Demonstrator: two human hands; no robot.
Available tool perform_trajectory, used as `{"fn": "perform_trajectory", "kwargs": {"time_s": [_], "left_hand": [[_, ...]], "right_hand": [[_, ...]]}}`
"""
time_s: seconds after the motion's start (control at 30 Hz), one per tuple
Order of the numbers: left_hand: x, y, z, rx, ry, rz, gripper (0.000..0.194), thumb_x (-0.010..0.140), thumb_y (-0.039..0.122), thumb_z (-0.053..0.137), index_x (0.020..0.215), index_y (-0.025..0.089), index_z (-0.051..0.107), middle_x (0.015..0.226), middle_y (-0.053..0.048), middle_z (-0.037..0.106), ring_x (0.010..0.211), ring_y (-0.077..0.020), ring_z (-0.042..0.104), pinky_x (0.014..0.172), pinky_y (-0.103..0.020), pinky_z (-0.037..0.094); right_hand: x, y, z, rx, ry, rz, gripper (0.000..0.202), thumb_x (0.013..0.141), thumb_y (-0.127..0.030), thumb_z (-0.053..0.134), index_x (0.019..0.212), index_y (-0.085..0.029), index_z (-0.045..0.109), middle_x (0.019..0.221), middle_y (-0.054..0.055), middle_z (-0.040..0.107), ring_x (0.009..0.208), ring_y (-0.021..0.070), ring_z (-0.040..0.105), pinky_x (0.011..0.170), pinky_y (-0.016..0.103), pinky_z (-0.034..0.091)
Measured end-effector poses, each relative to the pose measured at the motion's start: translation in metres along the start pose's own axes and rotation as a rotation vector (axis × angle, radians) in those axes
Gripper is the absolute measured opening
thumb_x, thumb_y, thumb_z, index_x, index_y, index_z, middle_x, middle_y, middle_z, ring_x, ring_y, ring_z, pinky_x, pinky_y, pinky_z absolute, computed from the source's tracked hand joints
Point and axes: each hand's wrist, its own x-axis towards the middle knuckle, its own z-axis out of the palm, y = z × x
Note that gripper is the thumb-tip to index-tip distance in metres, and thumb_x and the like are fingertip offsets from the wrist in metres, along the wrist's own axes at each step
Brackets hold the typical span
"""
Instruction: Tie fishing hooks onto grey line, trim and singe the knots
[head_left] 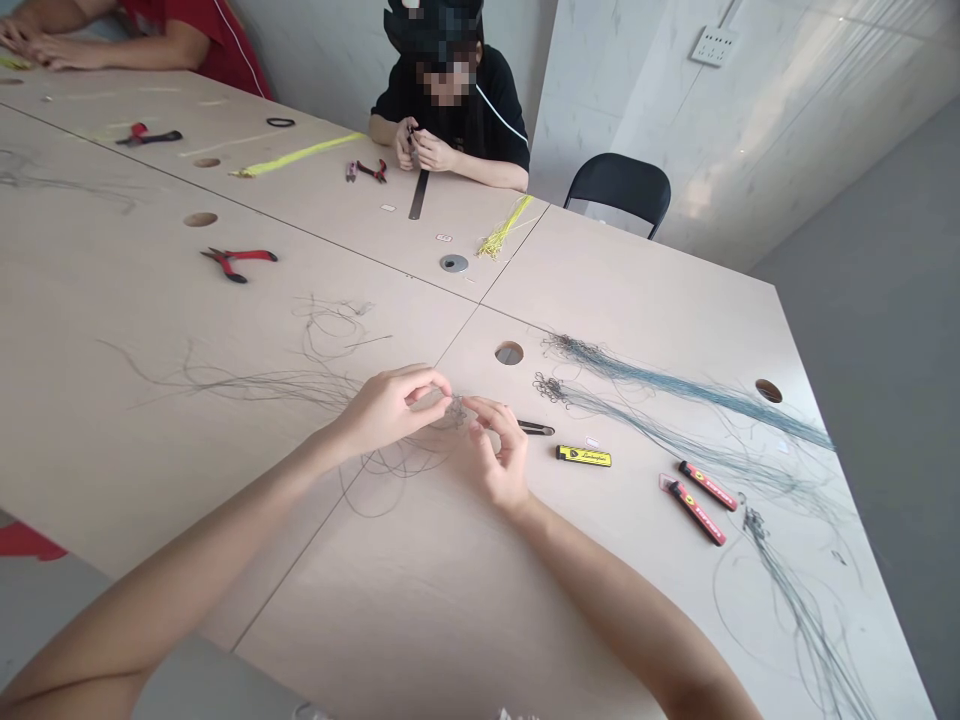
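My left hand (397,405) is over the table, its thumb and forefinger pinched together; what they hold is too small to make out. Close to its right, my right hand (499,450) has its forefinger pointing at the left fingertips and its thumb apart from it. Below and behind the hands lies a tangle of thin dark lines (277,386), which spreads to the left. A black tool (535,428) lies just right of my right hand, with a yellow lighter (583,456) beside it.
Blue line bundles (675,388) and two red lighters (707,486) lie on the right. Red-handled pliers (237,263) are at the left. Across the table (390,620), a person in black works near a ruler (420,196) and yellow strands (504,232). Another person's arms show at the upper left.
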Motion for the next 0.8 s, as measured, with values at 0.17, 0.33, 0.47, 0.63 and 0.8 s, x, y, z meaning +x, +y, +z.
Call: {"fn": "perform_trajectory", "kwargs": {"time_s": [0.17,0.33,0.47,0.63,0.8], "left_hand": [[0.0005,-0.0012,0.0030,0.005,-0.009,-0.021,0.022,0.083,0.040,0.057,0.082,0.020,0.068,0.060,0.006,0.038,0.055,-0.0096,0.039,0.054,-0.022,0.033],[0.0003,-0.0019,0.0034,-0.068,-0.034,-0.044,0.022,0.083,0.039,0.057,0.081,0.020,0.068,0.058,0.006,0.033,0.053,-0.0094,0.035,0.053,-0.023,0.030],[-0.0012,-0.0013,0.0011,-0.148,-0.079,-0.117,0.026,0.084,0.043,0.059,0.085,0.020,0.069,0.057,0.007,0.031,0.053,-0.0094,0.033,0.052,-0.023,0.028],[-0.0007,-0.0007,-0.0010,-0.215,-0.112,-0.172,0.030,0.084,0.046,0.059,0.085,0.019,0.069,0.056,0.007,0.029,0.053,-0.0097,0.030,0.052,-0.023,0.026],[0.0000,0.0009,-0.0016,-0.196,-0.115,-0.161,0.024,0.084,0.041,0.058,0.079,0.019,0.066,0.059,0.007,0.026,0.053,-0.0090,0.028,0.050,-0.022,0.024]], "right_hand": [[0.0005,-0.0010,-0.0003,0.007,-0.008,-0.006,0.026,0.098,-0.026,0.051,0.114,-0.023,0.072,0.110,0.008,0.074,0.097,0.0210,0.067,0.083,0.037,0.052],[0.0004,-0.0002,0.0002,0.024,-0.009,-0.002,0.026,0.098,-0.025,0.051,0.113,-0.023,0.072,0.110,0.008,0.074,0.095,0.0201,0.067,0.082,0.036,0.052],[0.0004,0.0007,0.0002,0.034,-0.014,-0.001,0.026,0.098,-0.024,0.051,0.113,-0.023,0.072,0.112,0.008,0.074,0.099,0.0206,0.067,0.084,0.036,0.051],[0.0007,-0.0007,-0.0010,0.012,-0.044,0.001,0.026,0.098,-0.026,0.050,0.112,-0.022,0.072,0.112,0.008,0.074,0.100,0.0213,0.067,0.088,0.038,0.050],[0.0002,-0.0014,0.0004,0.038,-0.026,0.072,0.026,0.099,-0.031,0.046,0.109,-0.021,0.068,0.108,0.008,0.074,0.089,0.0193,0.067,0.081,0.036,0.053]]}}
